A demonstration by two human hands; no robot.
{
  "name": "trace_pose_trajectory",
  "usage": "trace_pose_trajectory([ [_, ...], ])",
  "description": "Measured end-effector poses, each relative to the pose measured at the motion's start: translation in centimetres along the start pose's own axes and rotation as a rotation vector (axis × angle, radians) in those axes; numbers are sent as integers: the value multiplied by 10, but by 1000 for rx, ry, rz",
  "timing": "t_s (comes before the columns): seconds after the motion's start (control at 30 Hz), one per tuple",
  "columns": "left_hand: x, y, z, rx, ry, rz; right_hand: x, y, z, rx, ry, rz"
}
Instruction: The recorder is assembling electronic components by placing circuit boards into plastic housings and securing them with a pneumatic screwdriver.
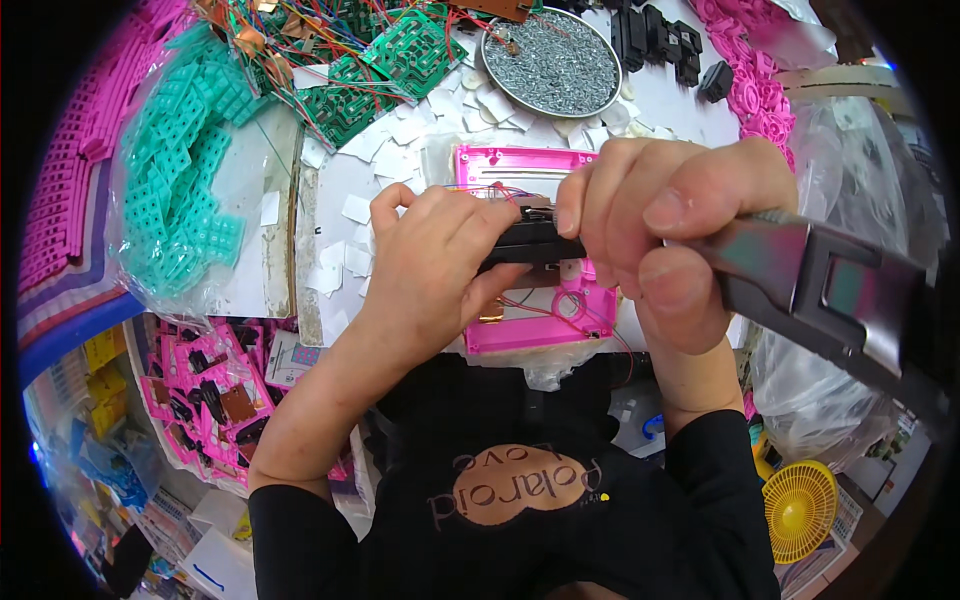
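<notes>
Black piece (530, 243) has ends seemingly hidden by hands (430, 258)

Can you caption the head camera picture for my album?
Left hand and right hand over a pink frame, green boards and metal bits beyond.

left hand (432, 262) and right hand (690, 205) hide both ends of the black part (535, 243). grey tool (790, 275) fades into the dark rim, brown board (500, 7) cropped up top, metal bits (550, 65) too tiny to tell.

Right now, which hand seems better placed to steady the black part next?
Probably the left hand: its thumb and fingers are at the black part, while the right hand grips a dark tool.
</notes>
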State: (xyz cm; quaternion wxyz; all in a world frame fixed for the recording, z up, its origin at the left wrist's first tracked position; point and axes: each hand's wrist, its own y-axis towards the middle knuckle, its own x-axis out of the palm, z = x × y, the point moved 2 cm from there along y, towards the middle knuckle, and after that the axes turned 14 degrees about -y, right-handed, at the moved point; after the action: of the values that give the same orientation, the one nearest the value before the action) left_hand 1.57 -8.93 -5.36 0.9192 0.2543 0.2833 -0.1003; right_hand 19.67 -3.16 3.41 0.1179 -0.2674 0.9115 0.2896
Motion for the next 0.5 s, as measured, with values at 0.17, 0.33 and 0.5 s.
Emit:
trace_pose_trajectory([
  [0.17, 2, -2, 1, 22, 6, 15, 13, -4, -6, 75, 181, 124],
  [0.33, 5, -4, 0, 54, 0, 32, 17, -2, -2, -46, 114, 106],
  [0.5, 7, -8, -2, 109, -14, 54, 24, 3, -5, -40, 139, 107],
])
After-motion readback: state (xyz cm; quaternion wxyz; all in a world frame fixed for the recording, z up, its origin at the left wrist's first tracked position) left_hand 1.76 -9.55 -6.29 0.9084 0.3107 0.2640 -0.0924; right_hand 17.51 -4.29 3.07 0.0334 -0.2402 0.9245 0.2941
